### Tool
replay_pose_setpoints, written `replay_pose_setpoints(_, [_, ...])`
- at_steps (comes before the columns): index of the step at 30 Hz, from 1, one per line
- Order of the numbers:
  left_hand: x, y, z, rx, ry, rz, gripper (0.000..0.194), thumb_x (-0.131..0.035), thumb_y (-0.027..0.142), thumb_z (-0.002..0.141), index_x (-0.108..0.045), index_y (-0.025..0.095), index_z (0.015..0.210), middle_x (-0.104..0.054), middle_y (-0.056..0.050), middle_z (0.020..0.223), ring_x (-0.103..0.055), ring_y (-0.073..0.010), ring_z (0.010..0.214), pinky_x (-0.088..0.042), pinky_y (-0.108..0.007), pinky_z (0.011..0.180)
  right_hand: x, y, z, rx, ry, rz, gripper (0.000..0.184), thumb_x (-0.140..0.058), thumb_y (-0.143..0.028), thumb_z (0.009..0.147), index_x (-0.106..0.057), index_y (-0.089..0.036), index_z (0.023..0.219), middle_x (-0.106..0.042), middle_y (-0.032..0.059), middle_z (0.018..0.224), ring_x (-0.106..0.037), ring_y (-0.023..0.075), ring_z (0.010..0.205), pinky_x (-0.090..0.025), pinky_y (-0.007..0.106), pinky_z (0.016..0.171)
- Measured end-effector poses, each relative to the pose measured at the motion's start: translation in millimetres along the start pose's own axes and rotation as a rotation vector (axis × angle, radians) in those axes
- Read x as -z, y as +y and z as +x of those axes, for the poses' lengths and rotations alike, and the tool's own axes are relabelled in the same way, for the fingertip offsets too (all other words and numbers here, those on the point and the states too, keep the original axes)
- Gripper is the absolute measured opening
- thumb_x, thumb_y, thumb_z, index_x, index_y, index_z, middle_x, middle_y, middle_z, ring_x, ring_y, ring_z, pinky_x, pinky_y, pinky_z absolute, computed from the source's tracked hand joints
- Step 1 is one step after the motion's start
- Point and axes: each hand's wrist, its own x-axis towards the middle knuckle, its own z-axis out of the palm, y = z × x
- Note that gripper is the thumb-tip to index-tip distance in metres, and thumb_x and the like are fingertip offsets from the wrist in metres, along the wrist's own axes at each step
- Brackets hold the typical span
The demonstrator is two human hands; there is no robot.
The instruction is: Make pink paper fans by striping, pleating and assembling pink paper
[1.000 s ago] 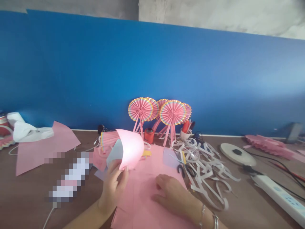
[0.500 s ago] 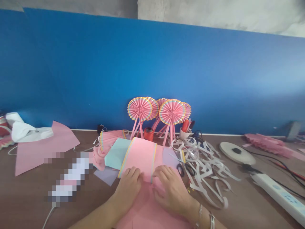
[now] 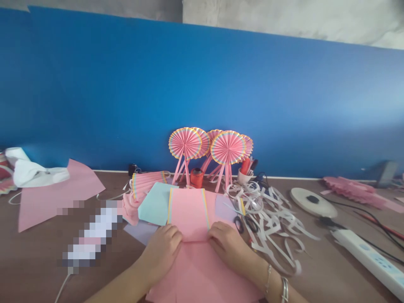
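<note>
A pink paper sheet point(image 3: 188, 212) with yellow and blue striped side edges lies in front of me, over a stack of larger pink sheets point(image 3: 202, 273). My left hand point(image 3: 166, 248) pinches its near left corner, fingers curled. At the near right corner my right hand point(image 3: 225, 244) grips it the same way. Between the two hands the near edge looks slightly raised or bent. Beside the sheet on the left lie a light blue paper point(image 3: 154, 204) and a pleated pink paper strip point(image 3: 147, 184). My thumbs are mostly hidden.
Several round pink paper fans point(image 3: 228, 147) stand at the back by the blue partition point(image 3: 142, 92). Scissors point(image 3: 245, 224) and tangled white paper strips point(image 3: 271, 219) lie on the right, then a round white lid-like disc point(image 3: 312, 203) and a power strip point(image 3: 369, 256).
The striped pink sheet, first held up curled by my left hand, has been laid flat and straightened. My right hand has come onto its right corner, and both hands now grip its near edge.
</note>
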Motion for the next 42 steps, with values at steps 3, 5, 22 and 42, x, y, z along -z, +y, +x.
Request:
replay_pose_setpoints(3, [3.6, -1, 0, 0.077, -0.017, -0.16, 0.027, -0.04, 0.012, 0.089, -0.065, 0.019, 0.082, -0.062, -0.004, 0.084, -0.057, -0.0187, 0.083, -0.043, -0.031, 0.074, 7, -1, 1, -0.032, -0.024, 0.154, 0.023, -0.042, -0.008, 0.085, -0.062, -0.019, 0.079, -0.061, 0.0033, 0.08, -0.055, 0.0165, 0.08, -0.041, 0.028, 0.074])
replay_pose_setpoints(5, [5.0, -2, 1, 0.135, -0.019, -0.263, 0.028, -0.04, 0.012, 0.088, -0.067, 0.02, 0.084, -0.062, -0.004, 0.085, -0.059, -0.0184, 0.085, -0.044, -0.031, 0.076, 8, 1, 2, -0.057, -0.016, 0.221, 0.024, -0.043, -0.008, 0.084, -0.063, -0.019, 0.079, -0.063, 0.0032, 0.081, -0.056, 0.0167, 0.081, -0.042, 0.028, 0.075])
replay_pose_setpoints(22, [20.2, -22, 11, 0.365, -0.108, -0.452, 0.014, -0.047, 0.021, 0.079, -0.061, 0.019, 0.078, -0.07, -0.002, 0.083, -0.062, -0.0185, 0.081, -0.042, -0.027, 0.071, -11, 15, 13, -0.363, 0.081, 0.387, 0.012, -0.051, -0.015, 0.071, -0.061, -0.016, 0.078, -0.059, -0.0015, 0.064, -0.049, 0.0111, 0.057, -0.036, 0.022, 0.054])
replay_pose_setpoints(42, [21.8, -14, 6, 0.282, -0.105, -0.398, 0.017, -0.044, 0.013, 0.082, -0.058, 0.021, 0.08, -0.068, -0.001, 0.087, -0.061, -0.0166, 0.085, -0.042, -0.026, 0.075, 0, 4, 11, -0.302, 0.046, 0.347, 0.012, -0.049, -0.014, 0.073, -0.056, -0.017, 0.064, -0.054, -0.0016, 0.063, -0.048, 0.0124, 0.061, -0.035, 0.023, 0.059])
